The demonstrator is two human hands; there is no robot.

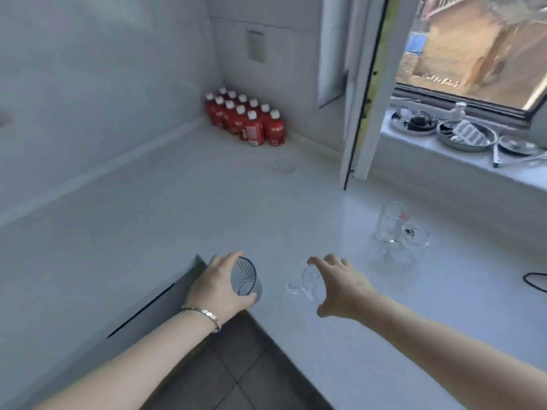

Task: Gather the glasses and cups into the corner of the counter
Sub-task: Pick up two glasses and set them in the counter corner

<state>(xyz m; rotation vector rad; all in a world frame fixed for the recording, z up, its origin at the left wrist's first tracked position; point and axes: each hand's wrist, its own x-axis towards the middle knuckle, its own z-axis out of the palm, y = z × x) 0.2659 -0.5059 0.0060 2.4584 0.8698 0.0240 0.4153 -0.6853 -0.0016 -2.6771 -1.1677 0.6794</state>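
Clear tumbler within left grip

red bottles, metal dishes, window

Both forearms reach forward from the lower edge, bare to the elbow. Left hand: palm turned inward, fingers curled over the top and thumb closed below on a glass; a bracelet circles the wrist. Right hand: palm down, fingers arched over a cup, thumb low at the near side, grasping it from above.
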